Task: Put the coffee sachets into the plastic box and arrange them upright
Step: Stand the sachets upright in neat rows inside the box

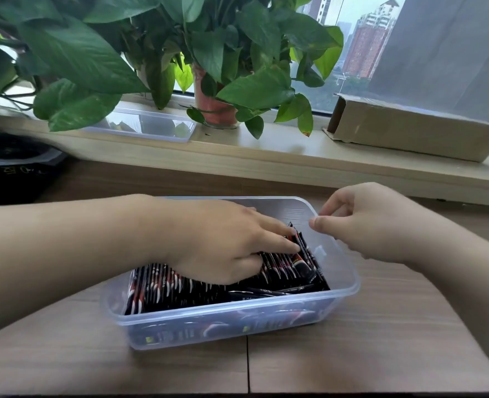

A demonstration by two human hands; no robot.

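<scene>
- The wooden tabletop (pixel 352 354) fills the lower frame.
- A clear plastic box (pixel 237 310) sits on it at lower centre.
- Black-and-red coffee sachets (pixel 180 291) stand packed on edge inside the plastic box, in a row from its left end to right of centre; a few lie flat along the front.
- The left hand (pixel 217 242) reaches into the box, its fingers (pixel 280 242) fairly straight and pressing on the sachet tops.
- The right hand (pixel 381 222) hovers over the box's right rim, fingers loosely curled, gripping nothing visible.
- A black bag (pixel 13 168) lies at left.
- On the windowsill (pixel 266 150) sit a clear tray (pixel 151 126), a potted plant (pixel 217 110) and a cardboard box (pixel 409 130).
</scene>
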